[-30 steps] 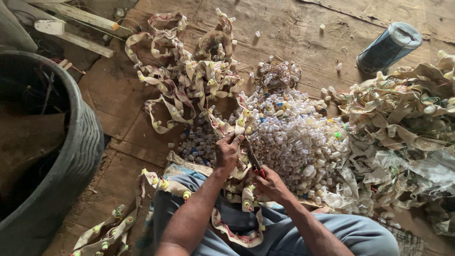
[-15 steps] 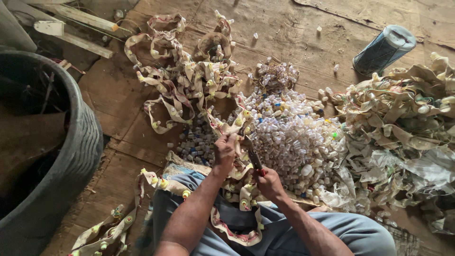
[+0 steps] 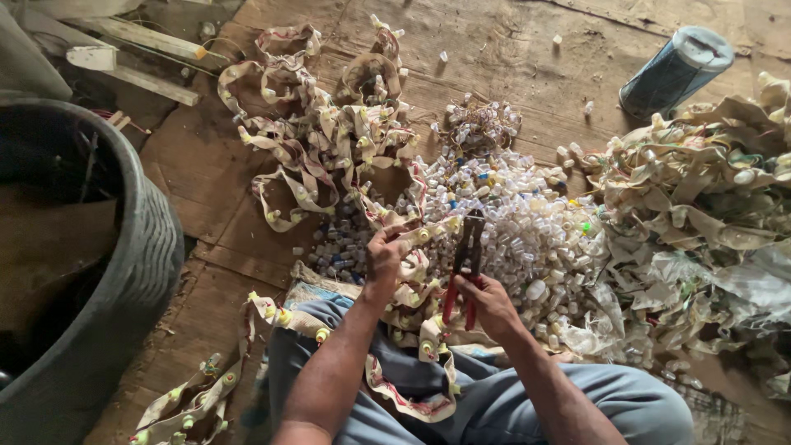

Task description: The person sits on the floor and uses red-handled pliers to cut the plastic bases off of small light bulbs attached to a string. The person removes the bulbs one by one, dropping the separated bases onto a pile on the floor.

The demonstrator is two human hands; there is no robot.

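Pinching limp, light strip (image 3: 409, 239) in left hand (image 3: 384, 257); right hand (image 3: 486, 301) fingers wrapped round stiff pliers (image 3: 466, 262) handles.

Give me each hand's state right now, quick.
Left hand: closed on a cream fabric strip studded with small plastic caps.
Right hand: closed around the red handles of dark metal pliers.
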